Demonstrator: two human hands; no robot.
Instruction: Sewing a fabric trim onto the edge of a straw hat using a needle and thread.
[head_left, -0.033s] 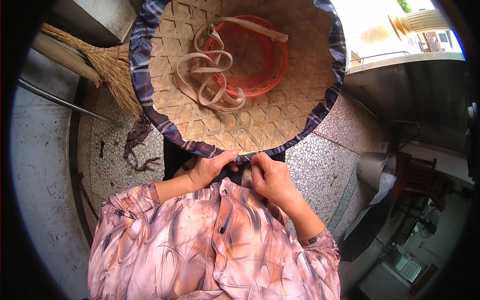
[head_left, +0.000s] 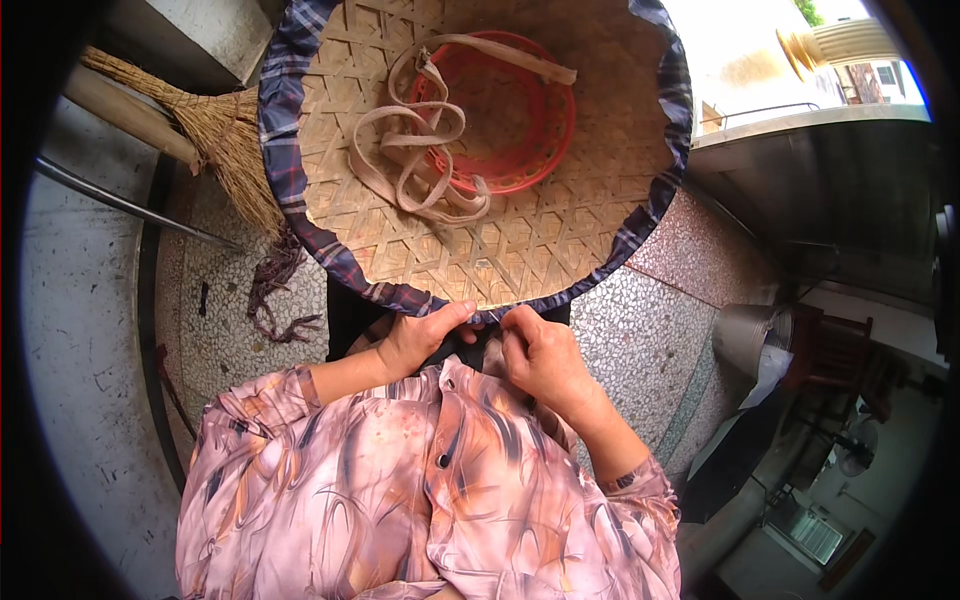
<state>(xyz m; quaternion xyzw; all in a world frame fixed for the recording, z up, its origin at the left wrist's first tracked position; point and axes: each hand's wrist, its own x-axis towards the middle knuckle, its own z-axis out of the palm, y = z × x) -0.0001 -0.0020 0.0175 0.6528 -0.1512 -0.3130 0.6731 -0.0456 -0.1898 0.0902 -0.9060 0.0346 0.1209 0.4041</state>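
Observation:
A large round woven bamboo basket [head_left: 540, 235] stands tilted in front of me, its mouth facing up toward me. Dark plaid cloth [head_left: 283, 150] wraps its rim. At the near edge, my left hand [head_left: 415, 338] is closed on this cloth-covered rim, thumb on top and fingers underneath. Just to the right, my right hand [head_left: 545, 355] is closed in a pinch against the same edge. Whatever sits between its fingertips is too small to make out. Inside the basket lie a red plastic basket [head_left: 565, 105] and a loosely coiled pale fabric strap [head_left: 375, 180].
A straw broom [head_left: 235, 130] leans at the left, near a metal rod [head_left: 120, 208]. Dark purplish strands [head_left: 268, 285] lie on the speckled floor [head_left: 215, 345]. A metal bucket [head_left: 742, 335] is at the right, beside a dark wooden chair [head_left: 830, 350].

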